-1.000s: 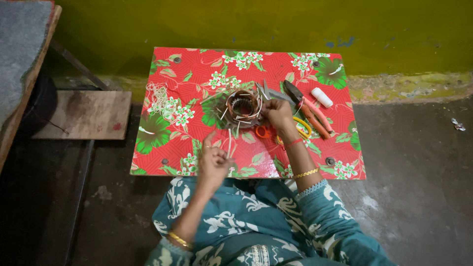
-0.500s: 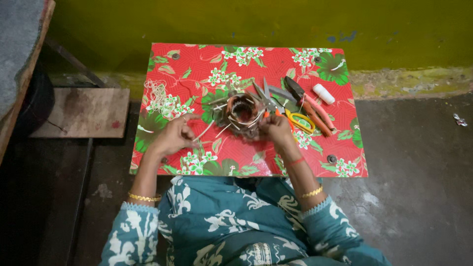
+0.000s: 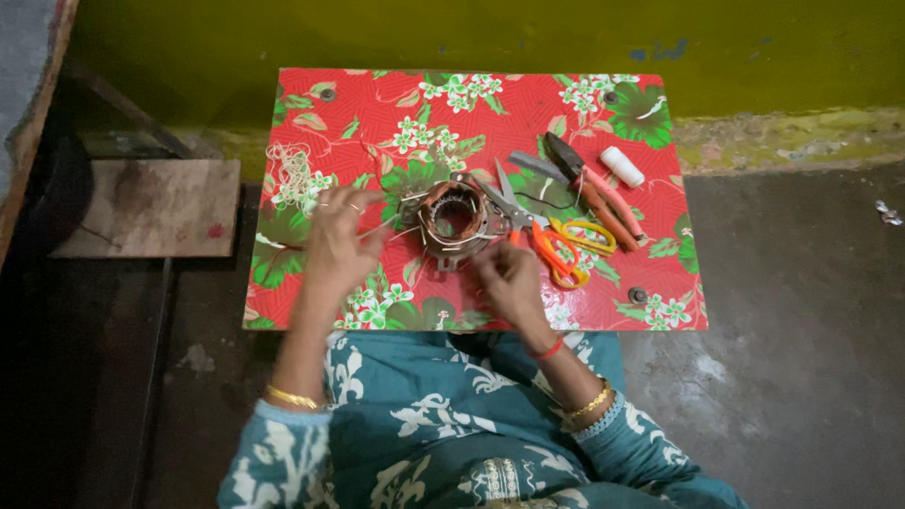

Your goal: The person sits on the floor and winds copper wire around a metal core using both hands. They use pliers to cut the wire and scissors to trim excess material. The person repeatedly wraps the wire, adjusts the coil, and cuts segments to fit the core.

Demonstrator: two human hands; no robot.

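Copper-wound round metal stator [image 3: 454,217] sits mid-bench, between left hand [image 3: 337,240] pinching thin wire and nearer right hand [image 3: 509,279], fingers curled together.

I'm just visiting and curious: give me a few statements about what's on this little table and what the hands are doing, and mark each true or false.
1. A round metal ring wound with copper wire lies on the flowered table. True.
2. The scissors have blue handles. False: the handles are orange and yellow.
3. The left hand is beside the wire ring, pinching a thin strand. True.
4. The white spool lies at the table's left edge. False: it lies near the right edge, past the pliers.
5. The right hand holds the pliers. False: it is below the ring, and the pliers lie untouched.
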